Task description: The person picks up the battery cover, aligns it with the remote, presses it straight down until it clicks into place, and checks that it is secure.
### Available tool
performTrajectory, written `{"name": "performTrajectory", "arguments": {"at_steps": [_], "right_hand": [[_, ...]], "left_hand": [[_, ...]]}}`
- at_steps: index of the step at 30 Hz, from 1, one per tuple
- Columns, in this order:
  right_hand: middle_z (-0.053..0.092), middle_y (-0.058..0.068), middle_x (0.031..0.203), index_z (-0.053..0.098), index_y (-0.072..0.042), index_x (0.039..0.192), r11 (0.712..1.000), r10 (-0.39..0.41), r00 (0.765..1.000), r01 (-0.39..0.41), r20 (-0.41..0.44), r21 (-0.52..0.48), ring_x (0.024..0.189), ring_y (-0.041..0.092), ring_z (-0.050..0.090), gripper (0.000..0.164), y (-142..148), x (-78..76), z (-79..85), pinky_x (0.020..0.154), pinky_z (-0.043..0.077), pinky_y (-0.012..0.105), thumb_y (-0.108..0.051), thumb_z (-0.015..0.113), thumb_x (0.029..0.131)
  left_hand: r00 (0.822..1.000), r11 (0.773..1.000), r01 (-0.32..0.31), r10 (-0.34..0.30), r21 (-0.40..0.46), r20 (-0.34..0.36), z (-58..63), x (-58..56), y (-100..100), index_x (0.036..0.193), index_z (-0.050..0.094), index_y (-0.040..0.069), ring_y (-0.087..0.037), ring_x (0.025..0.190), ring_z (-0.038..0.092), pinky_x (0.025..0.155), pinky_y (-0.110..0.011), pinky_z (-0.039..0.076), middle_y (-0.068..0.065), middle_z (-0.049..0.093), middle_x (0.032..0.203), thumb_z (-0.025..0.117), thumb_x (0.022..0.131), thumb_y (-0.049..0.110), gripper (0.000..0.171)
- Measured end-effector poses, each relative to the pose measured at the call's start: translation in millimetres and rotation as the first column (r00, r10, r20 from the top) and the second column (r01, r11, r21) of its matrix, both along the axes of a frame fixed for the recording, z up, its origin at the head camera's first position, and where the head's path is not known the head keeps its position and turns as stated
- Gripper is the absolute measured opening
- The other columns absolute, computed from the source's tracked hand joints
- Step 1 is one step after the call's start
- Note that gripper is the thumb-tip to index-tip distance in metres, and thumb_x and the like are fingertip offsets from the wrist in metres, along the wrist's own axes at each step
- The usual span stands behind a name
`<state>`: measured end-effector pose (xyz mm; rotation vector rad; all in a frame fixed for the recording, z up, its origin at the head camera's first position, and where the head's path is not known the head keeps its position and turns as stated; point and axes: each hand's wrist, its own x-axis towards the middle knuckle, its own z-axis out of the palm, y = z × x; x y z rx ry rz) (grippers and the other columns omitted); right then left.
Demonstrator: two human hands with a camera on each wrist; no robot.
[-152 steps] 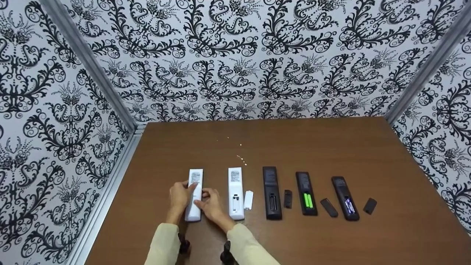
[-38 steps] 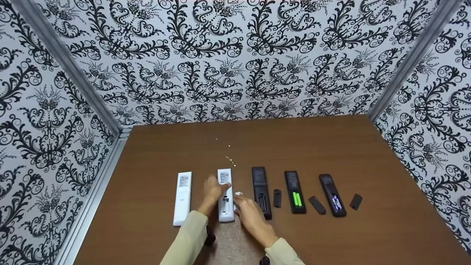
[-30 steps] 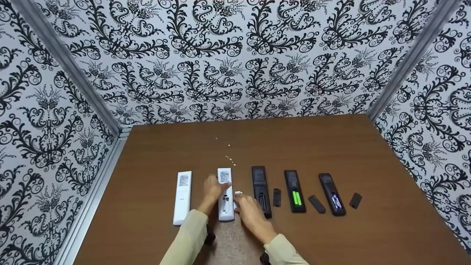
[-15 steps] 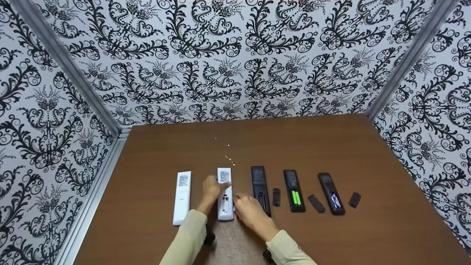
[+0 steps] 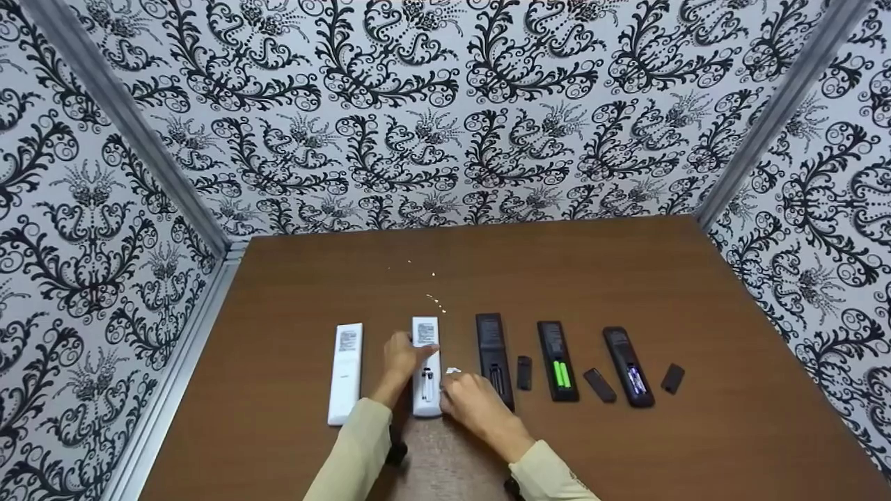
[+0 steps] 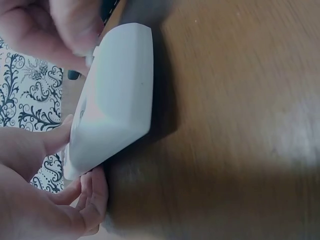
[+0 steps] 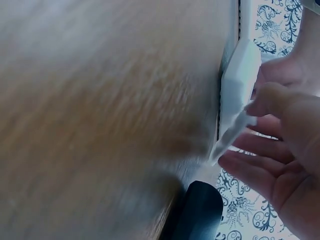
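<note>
In the head view my left hand [image 5: 402, 360] grips the second white remote control [image 5: 426, 405] from its left side, thumb across the back. That remote lies back up with its battery compartment uncovered; its contents are too small to tell. My right hand [image 5: 480, 407], just right of the remote, pinches a white battery cover [image 5: 454, 371] between thumb and fingers. The right wrist view shows this cover [image 7: 232, 135] tilted, close beside the remote [image 7: 240, 80]. In the left wrist view the remote's end [image 6: 122, 80] stands between both hands.
A white remote [image 5: 345, 376] with its back closed lies at left. To the right lie a black remote [image 5: 491, 341], another with green batteries [image 5: 562, 374] and a third with purple batteries [image 5: 636, 380]. Black covers [image 5: 524, 374] lie beside them on the brown table [image 5: 557, 278].
Both hands have moved right from the leftmost white remote to the second one. My right hand has picked up its loose cover. Over the last second the right hand shifts slightly.
</note>
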<state>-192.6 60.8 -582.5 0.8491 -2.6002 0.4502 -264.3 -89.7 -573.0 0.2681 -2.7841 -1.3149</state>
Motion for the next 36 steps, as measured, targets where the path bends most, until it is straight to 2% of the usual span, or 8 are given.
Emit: {"name": "performTrajectory", "arguments": {"at_steps": [4, 8, 13, 17, 24, 28, 32, 36], "right_hand": [[0.067, 0.004, 0.069, 0.064, -0.006, 0.081, 0.997, 0.022, 0.999, -0.025, -0.038, -0.080, 0.058, 0.018, 0.066, 0.008, 0.3, -1.7, -1.2, 0.051, 0.053, 0.027, -0.005, 0.071, 0.084], [0.069, 0.006, 0.077, 0.067, -0.002, 0.092, 0.985, 0.025, 0.999, -0.029, -0.022, -0.172, 0.068, 0.019, 0.069, 0.006, 0.6, -4.6, -1.3, 0.059, 0.056, 0.028, 0.000, 0.067, 0.085], [0.073, 0.014, 0.099, 0.068, 0.002, 0.107, 0.968, 0.002, 0.993, 0.027, 0.114, -0.248, 0.091, 0.025, 0.072, 0.016, 0.8, -8.7, 1.9, 0.078, 0.060, 0.035, -0.002, 0.059, 0.095], [0.071, 0.016, 0.110, 0.067, 0.002, 0.115, 0.959, -0.019, 0.977, 0.078, 0.213, -0.272, 0.102, 0.030, 0.070, 0.021, 0.5, -12.3, 4.1, 0.088, 0.058, 0.041, -0.006, 0.053, 0.101], [0.071, 0.014, 0.110, 0.066, 0.002, 0.115, 0.946, -0.010, 0.973, 0.084, 0.230, -0.312, 0.102, 0.029, 0.070, 0.022, 0.2, -16.1, 3.0, 0.090, 0.058, 0.040, -0.007, 0.049, 0.104], [0.072, 0.015, 0.109, 0.067, 0.002, 0.113, 0.919, 0.022, 0.961, 0.090, 0.277, -0.385, 0.102, 0.030, 0.070, 0.022, 0.1, -18.7, 1.9, 0.090, 0.057, 0.041, -0.009, 0.049, 0.104], [0.074, 0.016, 0.105, 0.068, 0.003, 0.109, 0.885, 0.053, 0.949, 0.100, 0.312, -0.455, 0.097, 0.029, 0.071, 0.019, 1.7, -22.5, 1.9, 0.086, 0.058, 0.040, -0.009, 0.057, 0.100], [0.075, 0.016, 0.106, 0.070, 0.001, 0.109, 0.870, 0.049, 0.930, 0.139, 0.365, -0.472, 0.098, 0.028, 0.071, 0.017, 3.5, -24.5, 6.4, 0.084, 0.058, 0.040, -0.009, 0.065, 0.095]], "left_hand": [[0.999, 1.000, -0.029, 0.029, 0.000, 0.018, -1.1, 1.7, -0.3, 0.085, 0.074, -0.003, -0.028, 0.074, 0.066, 0.070, -0.041, 0.054, -0.016, 0.074, 0.081, 0.090, 0.072, 0.024, 0.033], [0.995, 0.998, -0.066, 0.066, -0.004, 0.073, -3.4, 2.7, -3.1, 0.101, 0.077, 0.002, -0.033, 0.090, 0.070, 0.079, -0.045, 0.054, -0.017, 0.077, 0.098, 0.088, 0.074, 0.028, 0.040], [0.994, 0.995, -0.070, 0.064, 0.067, 0.090, -7.3, 1.4, -9.2, 0.110, 0.075, -0.001, -0.036, 0.098, 0.071, 0.087, -0.046, 0.055, -0.020, 0.076, 0.104, 0.084, 0.079, 0.024, 0.040], [0.995, 0.988, -0.072, 0.062, 0.134, 0.077, -9.9, 0.3, -15.5, 0.111, 0.073, -0.004, -0.034, 0.096, 0.072, 0.086, -0.043, 0.057, -0.021, 0.076, 0.102, 0.082, 0.082, 0.021, 0.040], [0.995, 0.958, -0.089, 0.073, 0.274, 0.070, -14.0, 0.3, -20.7, 0.111, 0.071, -0.005, -0.029, 0.089, 0.072, 0.075, -0.031, 0.056, -0.022, 0.076, 0.100, 0.081, 0.082, 0.016, 0.037], [0.997, 0.940, -0.072, 0.054, 0.332, 0.063, -16.1, -0.5, -18.0, 0.115, 0.069, -0.005, -0.029, 0.090, 0.073, 0.076, -0.029, 0.056, -0.022, 0.075, 0.103, 0.080, 0.085, 0.014, 0.037], [0.999, 0.933, -0.043, 0.032, 0.357, 0.037, -17.7, -1.6, -15.7, 0.116, 0.068, -0.007, -0.028, 0.090, 0.072, 0.077, -0.031, 0.057, -0.024, 0.074, 0.104, 0.078, 0.086, 0.012, 0.037], [1.000, 0.936, -0.020, 0.019, 0.353, 0.006, -19.4, -1.6, -16.2, 0.114, 0.067, -0.010, -0.028, 0.087, 0.072, 0.074, -0.030, 0.057, -0.027, 0.073, 0.101, 0.077, 0.086, 0.010, 0.036]]}}
